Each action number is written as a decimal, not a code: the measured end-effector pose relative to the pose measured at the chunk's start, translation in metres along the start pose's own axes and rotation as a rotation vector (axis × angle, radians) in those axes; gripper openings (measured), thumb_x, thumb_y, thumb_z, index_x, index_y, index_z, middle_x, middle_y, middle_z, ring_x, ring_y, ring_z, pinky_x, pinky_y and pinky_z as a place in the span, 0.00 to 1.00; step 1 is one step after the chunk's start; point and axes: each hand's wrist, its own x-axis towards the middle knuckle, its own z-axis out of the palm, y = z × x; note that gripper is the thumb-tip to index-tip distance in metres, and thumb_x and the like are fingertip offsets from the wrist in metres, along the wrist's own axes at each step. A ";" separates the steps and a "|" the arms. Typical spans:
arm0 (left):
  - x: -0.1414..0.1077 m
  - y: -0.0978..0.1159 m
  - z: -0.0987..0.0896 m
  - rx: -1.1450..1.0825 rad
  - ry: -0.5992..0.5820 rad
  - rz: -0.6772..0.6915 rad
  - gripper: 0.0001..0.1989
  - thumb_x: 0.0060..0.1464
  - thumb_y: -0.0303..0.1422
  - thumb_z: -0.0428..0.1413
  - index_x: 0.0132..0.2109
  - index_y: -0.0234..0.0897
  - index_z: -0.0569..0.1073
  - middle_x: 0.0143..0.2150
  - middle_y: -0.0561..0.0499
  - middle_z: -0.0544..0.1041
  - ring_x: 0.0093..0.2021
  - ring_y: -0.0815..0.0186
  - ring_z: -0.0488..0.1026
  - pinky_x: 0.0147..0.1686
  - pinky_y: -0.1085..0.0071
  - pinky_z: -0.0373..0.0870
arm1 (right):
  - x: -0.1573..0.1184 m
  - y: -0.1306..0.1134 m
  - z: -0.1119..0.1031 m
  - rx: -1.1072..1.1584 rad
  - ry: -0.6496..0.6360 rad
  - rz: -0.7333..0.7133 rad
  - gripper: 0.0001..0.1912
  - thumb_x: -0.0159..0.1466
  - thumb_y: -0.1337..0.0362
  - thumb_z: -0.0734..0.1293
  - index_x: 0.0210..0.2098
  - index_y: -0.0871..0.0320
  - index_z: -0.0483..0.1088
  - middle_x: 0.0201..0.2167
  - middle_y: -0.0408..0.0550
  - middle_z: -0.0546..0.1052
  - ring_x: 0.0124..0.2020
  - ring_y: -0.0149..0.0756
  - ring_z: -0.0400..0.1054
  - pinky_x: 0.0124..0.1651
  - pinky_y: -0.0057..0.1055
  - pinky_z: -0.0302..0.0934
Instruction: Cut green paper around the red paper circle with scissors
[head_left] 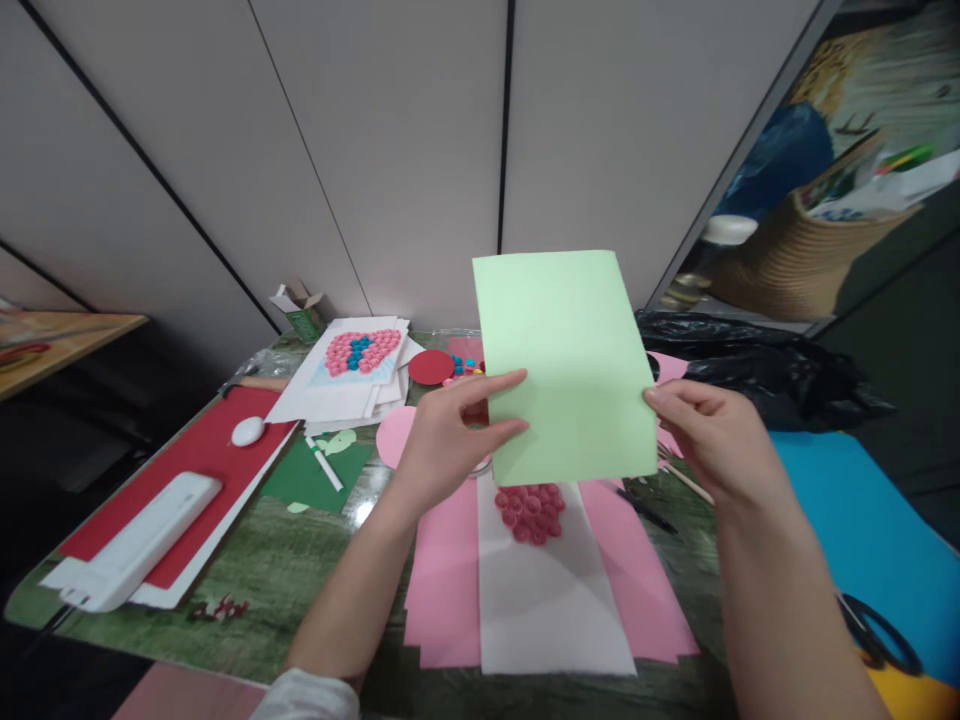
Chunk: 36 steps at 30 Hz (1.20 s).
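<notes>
A plain light green sheet of paper is held up above the table, facing me. My left hand grips its left edge, with the thumb and a finger lying on the near face. On the right edge, my right hand pinches the paper between thumb and fingers. Below it lies a white sheet with a cluster of pink rolled-paper rosettes, partly covered by the green sheet. Pink paper spreads out under the white sheet on both sides.
Left are white sheets with a pink-and-blue rosette piece, a glue stick or marker, a white power strip and red paper. Right are blue paper, scissors and a black plastic bag. A panel wall stands behind.
</notes>
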 end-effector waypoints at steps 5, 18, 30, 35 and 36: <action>0.000 0.000 0.000 0.012 0.001 -0.008 0.21 0.45 0.32 0.59 0.49 0.44 0.71 0.43 0.48 0.75 0.37 0.63 0.72 0.33 0.65 0.73 | 0.000 0.001 0.002 0.020 0.026 -0.025 0.04 0.50 0.60 0.72 0.23 0.53 0.74 0.21 0.44 0.74 0.23 0.36 0.66 0.25 0.32 0.61; 0.001 0.002 -0.003 -0.006 -0.031 -0.030 0.25 0.45 0.31 0.59 0.52 0.46 0.68 0.44 0.49 0.73 0.34 0.64 0.71 0.30 0.66 0.73 | -0.004 -0.004 0.006 0.111 -0.069 0.046 0.06 0.53 0.60 0.69 0.24 0.56 0.73 0.23 0.42 0.72 0.25 0.32 0.64 0.26 0.28 0.59; 0.002 0.001 -0.002 -0.109 -0.104 -0.089 0.26 0.46 0.30 0.58 0.54 0.47 0.66 0.44 0.49 0.73 0.34 0.64 0.72 0.24 0.69 0.72 | -0.005 -0.005 0.006 0.092 0.055 -0.004 0.07 0.50 0.60 0.72 0.21 0.55 0.72 0.16 0.41 0.67 0.17 0.29 0.58 0.18 0.27 0.53; 0.001 0.000 -0.003 -0.080 -0.088 -0.085 0.27 0.46 0.30 0.58 0.54 0.47 0.66 0.45 0.49 0.72 0.35 0.63 0.72 0.28 0.67 0.73 | -0.007 -0.009 0.007 0.161 -0.095 0.095 0.06 0.52 0.60 0.70 0.24 0.55 0.72 0.20 0.42 0.69 0.19 0.30 0.61 0.20 0.27 0.55; 0.001 0.000 -0.004 -0.074 -0.088 -0.087 0.27 0.45 0.30 0.59 0.54 0.48 0.65 0.44 0.49 0.72 0.34 0.64 0.72 0.28 0.66 0.73 | -0.008 -0.010 0.006 0.149 -0.103 0.102 0.06 0.52 0.60 0.70 0.24 0.55 0.72 0.20 0.42 0.69 0.19 0.30 0.61 0.19 0.27 0.54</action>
